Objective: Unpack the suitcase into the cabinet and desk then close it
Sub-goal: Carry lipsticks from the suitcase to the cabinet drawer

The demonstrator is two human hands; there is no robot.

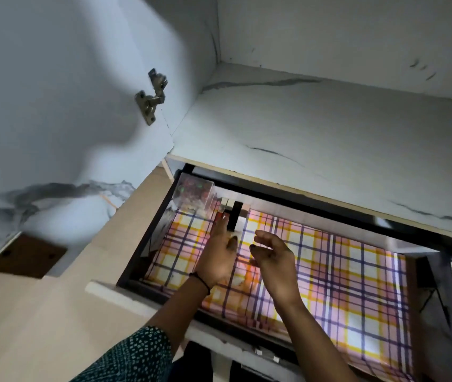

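Our left hand (pixel 219 255) and right hand (pixel 271 257) hang loose and empty over the plaid-lined drawer (pixel 149 232). Clear box (pixel 194 194) stands back-left, marble-white cabinet (pixel 302 119) above.

A clear box (pixel 194 195) is occupying the far left corner of the drawer (pixel 142 244). Just right of the clear box, small upright packs (pixel 231 213) are blocking the back wall. Farther right of the clear box and nearer than it, the plaid liner (pixel 343 271) is lying bare. Above the clear box, the shelf edge (pixel 302 188) is overhanging, limiting headroom.
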